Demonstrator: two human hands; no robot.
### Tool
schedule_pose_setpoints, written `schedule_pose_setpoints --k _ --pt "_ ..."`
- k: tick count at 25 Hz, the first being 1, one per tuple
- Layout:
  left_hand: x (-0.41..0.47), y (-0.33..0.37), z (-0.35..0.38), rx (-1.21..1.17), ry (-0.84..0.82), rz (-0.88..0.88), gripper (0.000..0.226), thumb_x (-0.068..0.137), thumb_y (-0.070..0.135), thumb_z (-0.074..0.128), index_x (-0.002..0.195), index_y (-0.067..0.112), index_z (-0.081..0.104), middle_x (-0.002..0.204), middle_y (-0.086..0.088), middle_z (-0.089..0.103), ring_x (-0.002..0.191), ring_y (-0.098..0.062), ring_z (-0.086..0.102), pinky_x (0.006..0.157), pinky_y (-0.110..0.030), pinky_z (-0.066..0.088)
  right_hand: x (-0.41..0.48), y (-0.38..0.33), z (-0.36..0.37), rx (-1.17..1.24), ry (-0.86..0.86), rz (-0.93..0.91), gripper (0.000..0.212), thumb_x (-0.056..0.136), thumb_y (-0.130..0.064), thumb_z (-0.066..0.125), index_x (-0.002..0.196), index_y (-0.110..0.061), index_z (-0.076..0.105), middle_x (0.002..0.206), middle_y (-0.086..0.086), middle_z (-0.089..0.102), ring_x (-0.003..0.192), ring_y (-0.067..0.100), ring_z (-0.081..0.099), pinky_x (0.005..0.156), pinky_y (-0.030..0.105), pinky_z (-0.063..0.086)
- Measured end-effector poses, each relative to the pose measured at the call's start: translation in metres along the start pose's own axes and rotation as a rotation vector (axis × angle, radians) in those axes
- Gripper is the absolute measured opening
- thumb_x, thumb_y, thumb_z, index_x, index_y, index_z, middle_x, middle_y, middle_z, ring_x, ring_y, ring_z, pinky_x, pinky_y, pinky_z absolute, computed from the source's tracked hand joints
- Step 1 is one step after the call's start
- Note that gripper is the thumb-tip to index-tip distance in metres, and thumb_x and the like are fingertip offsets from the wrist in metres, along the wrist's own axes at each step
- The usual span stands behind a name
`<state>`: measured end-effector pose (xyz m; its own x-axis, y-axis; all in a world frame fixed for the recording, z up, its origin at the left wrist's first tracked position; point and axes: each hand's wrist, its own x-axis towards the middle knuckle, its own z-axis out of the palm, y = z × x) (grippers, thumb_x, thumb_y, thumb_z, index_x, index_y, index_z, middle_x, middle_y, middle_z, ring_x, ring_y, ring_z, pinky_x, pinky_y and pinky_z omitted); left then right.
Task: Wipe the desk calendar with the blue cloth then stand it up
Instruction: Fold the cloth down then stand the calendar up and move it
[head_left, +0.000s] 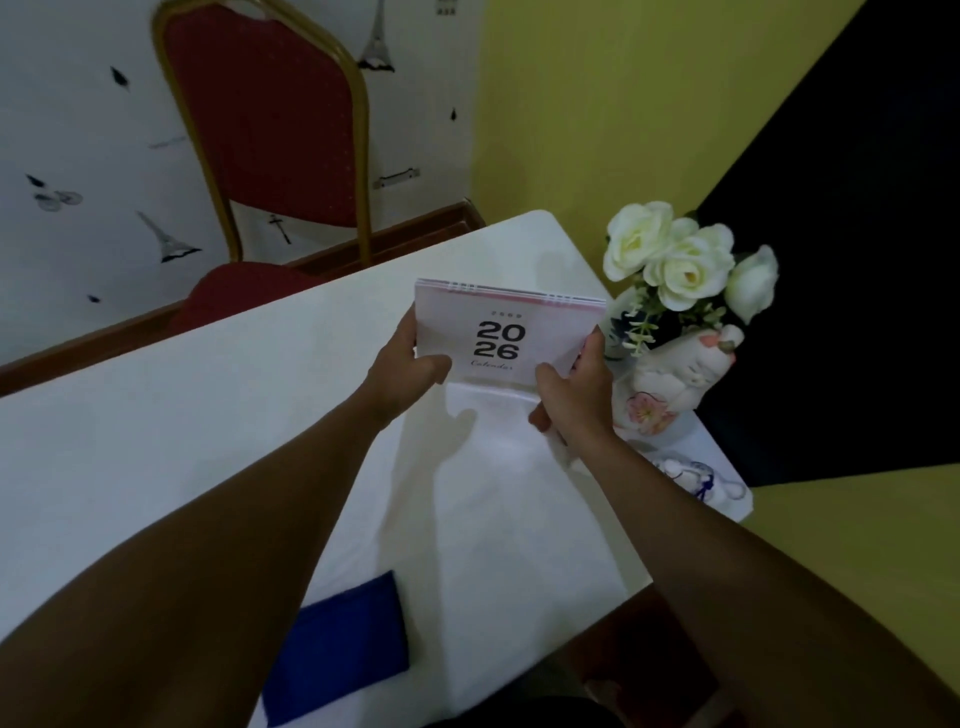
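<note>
Clearly light and stiff, the calendar (506, 332) is gripped at its side edges by the left hand (408, 371) and right hand (574, 395), mid-frame.

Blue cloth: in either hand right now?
No: the blue cloth lies on the table near the person, while both hands grip the desk calendar.

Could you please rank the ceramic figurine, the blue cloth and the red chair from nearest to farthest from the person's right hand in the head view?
From the right hand, which grips the calendar:
1. Ceramic figurine, just beside it to the right.
2. Blue cloth, lying by the near table edge.
3. Red chair, beyond the table's far side.
</note>
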<state>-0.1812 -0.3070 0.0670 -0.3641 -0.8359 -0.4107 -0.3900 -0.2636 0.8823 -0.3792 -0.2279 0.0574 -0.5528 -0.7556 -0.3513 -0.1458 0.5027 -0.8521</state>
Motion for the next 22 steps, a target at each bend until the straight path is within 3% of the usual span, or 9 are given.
schedule_pose_setpoints --k 4,10,13,15,16,19,22 --pt "0.023 0.002 0.020 -0.009 -0.028 -0.008 0.087 0.066 0.011 0.061 0.146 0.034 0.036 0.132 0.000 0.057 0.123 -0.026 0.056 0.084 -0.037 0.060 0.009 0.010 -0.007 0.069 0.004 0.062 0.056 0.080 -0.013 0.057 0.127 -0.035 0.037 0.115 0.015 0.066 0.067 0.045 0.072 0.039 0.040 0.057" --pt "0.028 -0.004 0.032 0.003 0.011 -0.030 0.083 0.074 0.014 0.063 0.148 0.032 0.033 0.141 -0.001 0.053 0.127 -0.027 0.053 0.098 -0.048 0.057 0.012 0.028 -0.009 0.058 0.011 0.047 0.068 0.075 -0.010 0.053 0.136 -0.033 0.034 0.123 0.013 0.064 0.067 0.037 0.074 0.043 0.036 0.059" --pt "0.023 -0.007 0.031 0.061 0.092 -0.043 0.078 0.089 0.016 0.061 0.155 0.035 0.026 0.157 0.002 0.044 0.140 -0.032 0.045 0.108 -0.058 0.047 0.009 0.031 -0.009 0.051 0.092 0.006 0.079 0.081 -0.005 0.055 0.152 -0.028 0.030 0.141 0.004 0.055 0.087 0.024 0.072 0.045 0.019 0.055" --pt "0.018 -0.010 0.029 0.097 0.156 -0.067 0.075 0.093 0.017 0.058 0.158 0.032 0.023 0.165 0.001 0.034 0.150 -0.034 0.035 0.116 -0.062 0.037 0.003 0.034 -0.007 0.047 0.141 -0.007 0.080 0.082 -0.001 0.057 0.155 -0.022 0.031 0.146 0.003 0.052 0.105 0.018 0.066 0.055 0.005 0.050" --pt "0.015 -0.011 0.029 0.105 0.171 -0.060 0.074 0.093 0.016 0.057 0.158 0.030 0.025 0.165 0.000 0.034 0.151 -0.033 0.033 0.118 -0.061 0.035 0.000 0.036 -0.006 0.047 0.153 -0.020 0.080 0.082 -0.002 0.058 0.155 -0.023 0.033 0.146 0.004 0.053 0.114 0.019 0.062 0.066 0.008 0.053" --pt "0.004 -0.008 0.032 0.074 0.170 -0.018 0.071 0.093 0.007 0.053 0.157 0.028 0.030 0.162 0.000 0.040 0.149 -0.031 0.038 0.119 -0.057 0.035 -0.004 0.037 -0.002 0.037 0.162 -0.002 0.081 0.079 -0.006 0.059 0.154 -0.026 0.033 0.144 0.005 0.054 0.125 0.022 0.058 0.099 0.040 0.056" --pt "-0.003 0.002 0.039 0.040 0.162 -0.006 0.071 0.093 0.000 0.051 0.156 0.025 0.029 0.159 -0.001 0.043 0.147 -0.029 0.041 0.120 -0.055 0.034 -0.007 0.035 -0.001 0.019 0.145 0.005 0.085 0.077 -0.011 0.059 0.154 -0.027 0.029 0.145 0.007 0.052 0.124 0.025 0.059 0.099 0.050 0.056"
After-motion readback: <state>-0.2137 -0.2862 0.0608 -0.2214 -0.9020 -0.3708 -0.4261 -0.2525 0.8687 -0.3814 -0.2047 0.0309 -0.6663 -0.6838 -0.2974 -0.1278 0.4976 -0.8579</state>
